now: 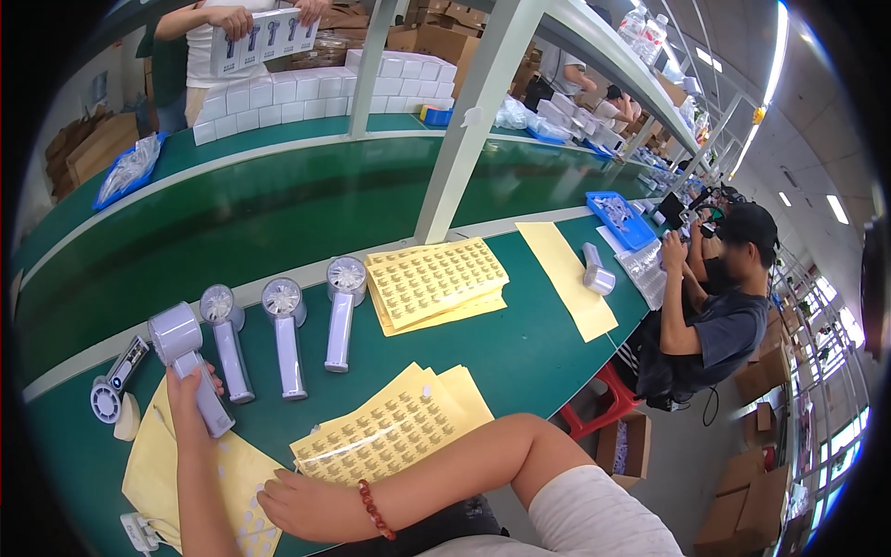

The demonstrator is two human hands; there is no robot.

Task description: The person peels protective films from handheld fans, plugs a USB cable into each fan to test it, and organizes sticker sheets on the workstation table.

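Head view: at left, lavender handheld fan (pixel 179 340), held by the handle in the closed left hand (pixel 190 388); likely light, stiff and slick, best held there. Rightward, a yellow sticker sheet (pixel 237 469), then loosely curled right hand (pixel 306 506); cannot tell whether pinching anything.

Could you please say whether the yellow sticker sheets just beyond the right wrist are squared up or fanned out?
Fanned out: the yellow sticker sheets overlap, with corners jutting at different angles.
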